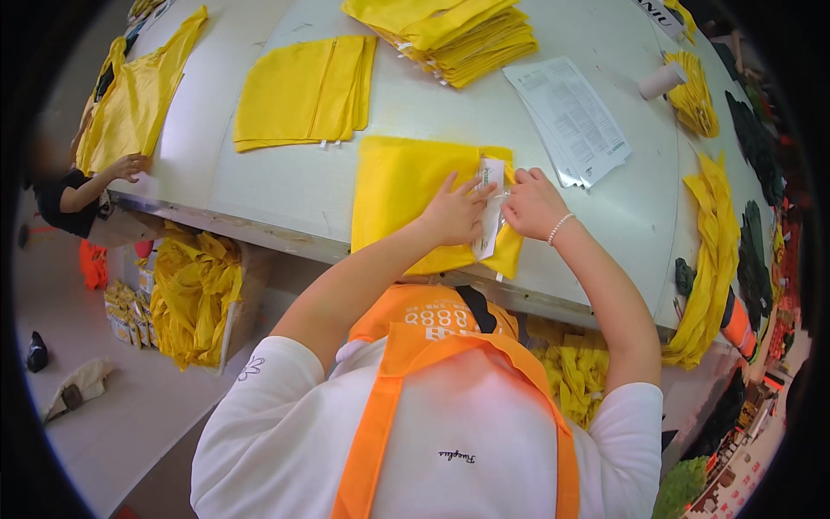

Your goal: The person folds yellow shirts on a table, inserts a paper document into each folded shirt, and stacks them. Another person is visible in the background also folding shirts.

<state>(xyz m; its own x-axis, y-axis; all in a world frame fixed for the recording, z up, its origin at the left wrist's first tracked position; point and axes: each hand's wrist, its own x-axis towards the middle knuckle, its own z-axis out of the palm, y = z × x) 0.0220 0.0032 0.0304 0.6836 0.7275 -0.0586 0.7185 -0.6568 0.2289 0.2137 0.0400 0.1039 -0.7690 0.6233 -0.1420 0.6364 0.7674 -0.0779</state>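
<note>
A folded yellow fabric piece [399,177] lies in front of me at the table's near edge. Over its right part is a narrow white printed card [489,246], and a small white tag sticks out at the bottom. Fingers spread, my left hand [455,213] rests on the card's left side. My right hand [533,206], with a beaded bracelet at the wrist, is closed at the card's right edge. Its thumb and fingertips are pinched together; whatever they grip is too small to make out.
Farther back lie a flat yellow folded stack [290,91] and a thicker yellow pile [484,43]. Printed sheets [571,117] and a white roll [663,80] are on the right. At left, a person's hand [130,167] touches yellow fabric; a filled bin [233,324] stands below.
</note>
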